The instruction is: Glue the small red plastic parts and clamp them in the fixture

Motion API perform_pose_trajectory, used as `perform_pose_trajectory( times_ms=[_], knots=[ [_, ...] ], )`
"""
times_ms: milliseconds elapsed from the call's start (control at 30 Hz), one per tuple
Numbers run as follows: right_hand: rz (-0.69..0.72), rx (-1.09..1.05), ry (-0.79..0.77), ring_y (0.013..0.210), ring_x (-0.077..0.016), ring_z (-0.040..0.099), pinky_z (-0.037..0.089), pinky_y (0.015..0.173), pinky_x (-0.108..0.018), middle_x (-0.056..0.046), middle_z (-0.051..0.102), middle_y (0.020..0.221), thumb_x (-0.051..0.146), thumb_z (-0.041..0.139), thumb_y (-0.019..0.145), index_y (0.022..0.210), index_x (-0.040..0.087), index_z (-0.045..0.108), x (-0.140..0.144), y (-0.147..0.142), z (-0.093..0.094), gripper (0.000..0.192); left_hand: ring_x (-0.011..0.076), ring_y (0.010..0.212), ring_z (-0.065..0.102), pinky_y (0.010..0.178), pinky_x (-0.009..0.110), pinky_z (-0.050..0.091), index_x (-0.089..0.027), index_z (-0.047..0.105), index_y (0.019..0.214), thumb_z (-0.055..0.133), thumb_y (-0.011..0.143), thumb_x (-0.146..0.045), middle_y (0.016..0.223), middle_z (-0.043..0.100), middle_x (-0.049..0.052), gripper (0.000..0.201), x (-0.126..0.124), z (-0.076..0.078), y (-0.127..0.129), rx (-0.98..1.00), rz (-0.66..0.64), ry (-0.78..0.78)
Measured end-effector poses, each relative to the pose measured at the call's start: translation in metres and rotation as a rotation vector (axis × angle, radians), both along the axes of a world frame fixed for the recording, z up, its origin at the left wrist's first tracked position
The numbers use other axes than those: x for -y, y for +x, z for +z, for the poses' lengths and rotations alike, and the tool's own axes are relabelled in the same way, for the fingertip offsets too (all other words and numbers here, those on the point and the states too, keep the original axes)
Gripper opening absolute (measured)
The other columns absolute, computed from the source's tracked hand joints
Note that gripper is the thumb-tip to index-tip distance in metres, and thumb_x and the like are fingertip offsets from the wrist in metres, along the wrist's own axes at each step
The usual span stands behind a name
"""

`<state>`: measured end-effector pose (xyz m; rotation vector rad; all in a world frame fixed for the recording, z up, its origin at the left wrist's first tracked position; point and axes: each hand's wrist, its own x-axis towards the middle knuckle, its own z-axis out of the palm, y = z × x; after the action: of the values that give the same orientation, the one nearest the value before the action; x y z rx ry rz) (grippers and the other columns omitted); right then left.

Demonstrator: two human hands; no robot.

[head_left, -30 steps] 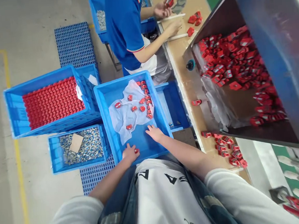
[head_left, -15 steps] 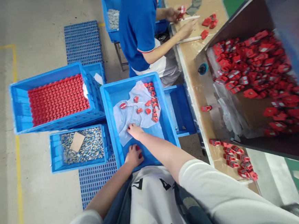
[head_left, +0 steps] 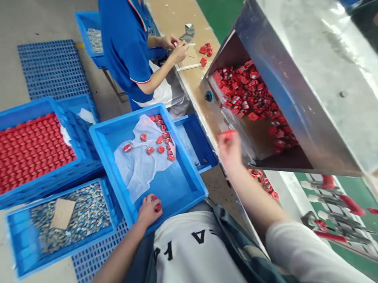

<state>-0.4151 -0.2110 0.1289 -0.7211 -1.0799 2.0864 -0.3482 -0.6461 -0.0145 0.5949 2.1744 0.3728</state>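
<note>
My left hand [head_left: 148, 211] is closed around small red plastic parts [head_left: 157, 208], at the near left corner of the blue tray [head_left: 183, 195]. Over the workbench edge, my right hand [head_left: 229, 151] is slightly blurred, its fingers closed on a red plastic part [head_left: 227, 134]. White film [head_left: 135, 174] lines some of the tray. Several red parts lie loose on it, and others stand in a row along the tray's right side [head_left: 165, 135]. A metal chute [head_left: 320, 61] opens beside my right hand, with a heap of red parts [head_left: 247, 89] inside.
Left stand a blue crate of rowed red parts [head_left: 22, 150] and a bin of small metallic pieces [head_left: 86, 210] with cardboard [head_left: 63, 213]. A co-worker in a blue shirt [head_left: 124, 42] sits at the bench [head_left: 189, 82]. More red parts [head_left: 264, 181] lie below the chute.
My right hand has left the film in the tray and reached right to a red part at the bench edge. My left hand stays in the tray's near corner. The view has swung right.
</note>
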Motion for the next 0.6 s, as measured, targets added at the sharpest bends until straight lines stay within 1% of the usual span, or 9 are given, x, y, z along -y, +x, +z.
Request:
perform_pose_trajectory(
  times_ms=[67,133,200,267,300,367,433,500,600],
  knots=[
    [-0.153,-0.137,-0.077,0.089,-0.0077,0.073,0.062,0.087,-0.023,0.002,0.073,0.091,0.035,0.045,0.105,0.086,0.029,0.066,-0.052,0.008,0.009,0.029,0.0283,0.129,0.048,0.108,0.036,0.046,-0.029,0.076,0.112,0.070,0.086,-0.033,0.145,0.048,0.007,0.027,-0.002,0.003,-0.001,0.005,0.002,-0.012],
    [-0.188,-0.154,-0.115,0.098,-0.0143,0.076,0.064,0.088,-0.032,-0.008,0.074,0.100,0.048,0.036,0.107,0.091,0.025,0.069,-0.059,0.009,-0.003,0.043,0.0279,0.127,0.049,0.107,0.036,0.046,-0.029,0.076,0.111,0.070,0.087,-0.035,0.145,0.048,0.007,0.025,-0.004,0.005,0.000,0.002,0.023,-0.039],
    [0.041,0.100,0.101,0.102,-0.0203,0.076,0.064,0.092,-0.043,-0.013,0.073,0.111,0.058,0.040,0.104,0.108,0.021,0.070,-0.021,0.001,-0.029,0.048,0.0278,0.124,0.050,0.105,0.037,0.047,-0.027,0.075,0.110,0.066,0.090,-0.035,0.144,0.048,0.008,0.024,-0.006,0.006,0.003,-0.005,0.058,-0.078],
    [0.536,0.501,0.597,0.104,-0.0212,0.074,0.063,0.093,-0.046,-0.012,0.071,0.121,0.060,0.035,0.105,0.132,0.022,0.062,0.042,-0.011,-0.063,0.054,0.0268,0.120,0.052,0.102,0.036,0.048,-0.026,0.074,0.112,0.062,0.092,-0.034,0.142,0.047,0.009,0.024,-0.008,0.008,0.009,-0.005,0.092,-0.120],
    [0.669,0.549,0.671,0.104,-0.0241,0.073,0.062,0.094,-0.049,-0.013,0.072,0.119,0.060,0.047,0.102,0.131,0.021,0.064,0.076,-0.018,-0.079,0.052,0.0262,0.119,0.053,0.101,0.036,0.048,-0.026,0.073,0.113,0.061,0.093,-0.033,0.141,0.047,0.010,0.025,-0.009,0.010,0.011,-0.001,0.104,-0.138],
    [0.803,0.578,0.755,0.114,-0.0275,0.069,0.057,0.104,-0.051,-0.014,0.069,0.127,0.054,0.065,0.095,0.128,0.021,0.068,0.132,-0.036,-0.108,0.047,0.0258,0.117,0.055,0.098,0.035,0.049,-0.026,0.072,0.119,0.059,0.094,-0.034,0.138,0.048,0.010,0.028,-0.011,0.012,0.016,0.013,0.117,-0.165],
    [0.892,0.606,0.943,0.137,-0.0318,0.054,0.043,0.118,-0.054,-0.018,0.058,0.146,0.042,0.071,0.094,0.138,0.020,0.065,0.168,-0.057,-0.130,0.050,0.0269,0.118,0.055,0.097,0.035,0.050,-0.028,0.071,0.123,0.062,0.094,-0.037,0.138,0.048,0.010,0.032,-0.012,0.012,0.018,0.031,0.117,-0.179],
    [0.988,0.629,1.268,0.150,-0.0354,0.038,0.033,0.123,-0.056,-0.019,0.044,0.161,0.036,0.071,0.095,0.151,0.020,0.056,0.186,-0.080,-0.148,0.059,0.0276,0.119,0.056,0.096,0.035,0.051,-0.028,0.071,0.123,0.064,0.093,-0.037,0.137,0.049,0.010,0.033,-0.013,0.010,0.019,0.050,0.106,-0.185],
    [1.074,0.602,1.647,0.152,-0.0405,0.030,0.024,0.123,-0.063,-0.019,0.040,0.164,0.044,0.073,0.094,0.151,0.021,0.056,0.196,-0.113,-0.173,0.064,0.0270,0.117,0.056,0.093,0.035,0.052,-0.029,0.072,0.118,0.064,0.091,-0.030,0.133,0.051,0.009,0.028,-0.015,0.004,0.018,0.075,0.078,-0.182]
  ],
)
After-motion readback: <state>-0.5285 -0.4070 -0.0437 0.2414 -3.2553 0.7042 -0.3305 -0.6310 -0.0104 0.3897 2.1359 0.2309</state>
